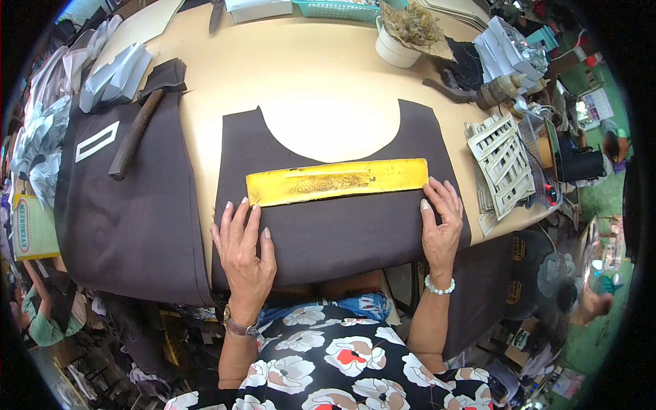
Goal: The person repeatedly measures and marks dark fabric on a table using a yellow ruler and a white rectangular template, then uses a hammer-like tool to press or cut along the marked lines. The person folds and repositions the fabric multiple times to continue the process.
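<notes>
Cluttered all round its rim, the tan bench [328,61] carries a dark brown cut fabric piece [335,232] with a scooped neckline, and I see it spread flat right under both of my hands, its near edge hanging off the bench toward my floral shirt. My left hand [244,249] lies open and flat on the cloth, fingers spread, fingertips just touching the lower left end of a long yellow ruler [338,181] — it grasps nothing, only presses down. My right hand [441,222] is also open, palm down on the fabric, its fingertips just beside the ruler's right end; it grips nothing either. The ruler lies across the cloth just beyond both hands, a little tilted, below the neckline curve. Left of my left hand a larger dark fabric sheet [130,219] drapes over the bench edge, with a wooden-handled hammer [140,126] lying on it further out. Beyond and right of my right hand sit pale slotted templates [506,164] — and further off a white cup [396,48].
</notes>
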The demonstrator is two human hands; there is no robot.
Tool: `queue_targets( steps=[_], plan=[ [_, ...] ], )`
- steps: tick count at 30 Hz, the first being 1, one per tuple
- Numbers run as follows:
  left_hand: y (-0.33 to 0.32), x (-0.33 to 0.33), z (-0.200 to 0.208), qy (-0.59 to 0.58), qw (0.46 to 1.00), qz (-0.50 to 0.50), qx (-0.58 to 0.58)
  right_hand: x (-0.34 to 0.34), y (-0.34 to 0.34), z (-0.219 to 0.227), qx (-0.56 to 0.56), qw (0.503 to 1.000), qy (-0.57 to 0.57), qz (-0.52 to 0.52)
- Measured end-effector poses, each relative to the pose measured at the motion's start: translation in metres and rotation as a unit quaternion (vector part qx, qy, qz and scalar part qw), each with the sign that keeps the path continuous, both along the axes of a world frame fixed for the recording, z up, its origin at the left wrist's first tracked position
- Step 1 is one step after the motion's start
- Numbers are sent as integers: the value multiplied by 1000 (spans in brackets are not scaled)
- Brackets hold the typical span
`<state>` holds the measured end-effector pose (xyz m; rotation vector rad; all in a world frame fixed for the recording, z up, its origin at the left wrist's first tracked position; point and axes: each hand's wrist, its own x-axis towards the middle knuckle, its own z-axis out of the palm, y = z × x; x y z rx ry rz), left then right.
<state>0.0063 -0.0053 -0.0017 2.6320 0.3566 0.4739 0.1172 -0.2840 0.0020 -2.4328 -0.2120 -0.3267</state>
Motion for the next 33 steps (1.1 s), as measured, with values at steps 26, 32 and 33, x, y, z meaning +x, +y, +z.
queue_targets(
  steps=[26, 32, 33],
  plan=[
    [-1, 1, 1, 3, 1000, 0, -1, 0, -1, -1, -12, 1000, 3, -3],
    [-1, 1, 2, 1, 1000, 2, 5, 0, 3, 2, -18, 1000, 6, -4],
    [-1, 1, 0, -7, 1000, -2, 11, 0, 1, 2, -20, 1000, 5, -7]
  ],
)
